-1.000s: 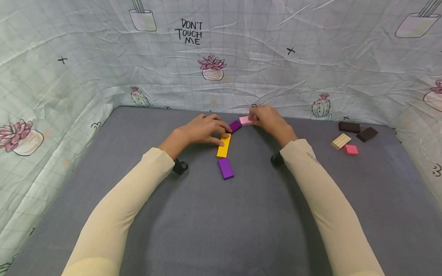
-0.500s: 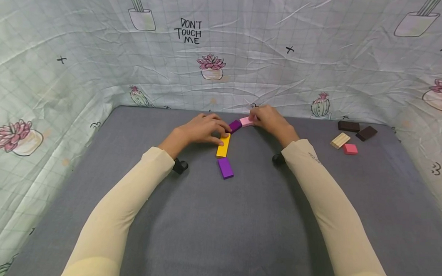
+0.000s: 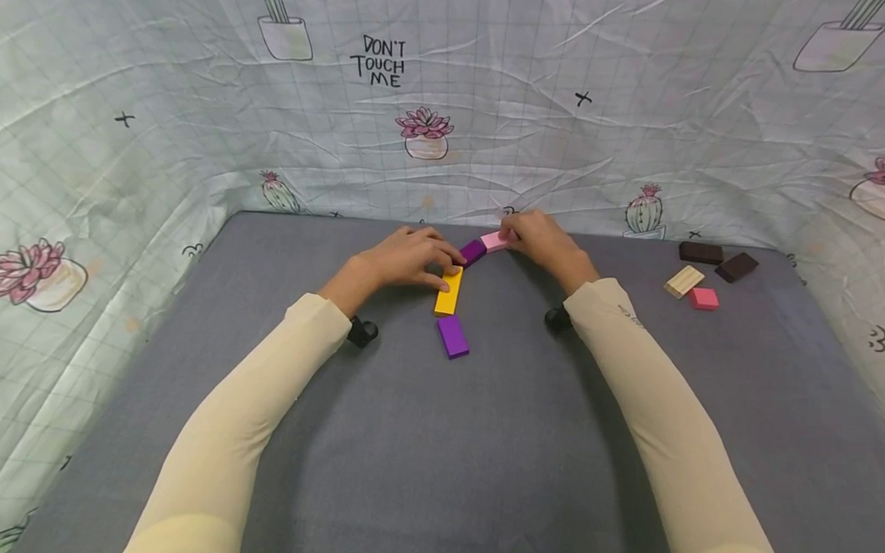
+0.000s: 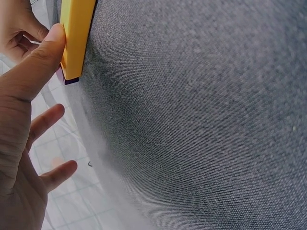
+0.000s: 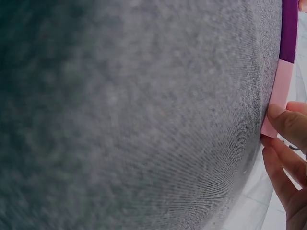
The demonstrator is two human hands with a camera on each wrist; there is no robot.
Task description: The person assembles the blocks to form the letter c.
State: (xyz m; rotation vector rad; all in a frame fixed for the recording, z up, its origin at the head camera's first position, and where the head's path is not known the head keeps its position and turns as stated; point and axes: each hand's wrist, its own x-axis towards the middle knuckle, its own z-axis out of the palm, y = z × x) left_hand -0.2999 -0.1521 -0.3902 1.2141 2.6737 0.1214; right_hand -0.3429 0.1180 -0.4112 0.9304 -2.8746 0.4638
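In the head view, a yellow block (image 3: 448, 292), a bright purple block (image 3: 453, 337), a dark purple block (image 3: 473, 252) and a pink block (image 3: 493, 242) lie end to end in a bent row. My left hand (image 3: 412, 260) rests at the yellow block; its thumb presses the block's side in the left wrist view, with two other fingers spread apart. My right hand (image 3: 540, 238) pinches the pink block's right end between thumb and fingers. The right wrist view shows the pink block (image 5: 279, 88) meeting the dark purple block (image 5: 288, 33).
At the far right of the grey table (image 3: 432, 476) lie two dark brown blocks (image 3: 701, 253), a plain wood block (image 3: 684, 282) and a small coral-pink block (image 3: 704, 299). Patterned cloth (image 3: 497, 87) rises behind the table and along both sides.
Both hands stay almost still at the row. The pink block's end has turned or slid very slightly with the right hand. The other blocks keep their places.
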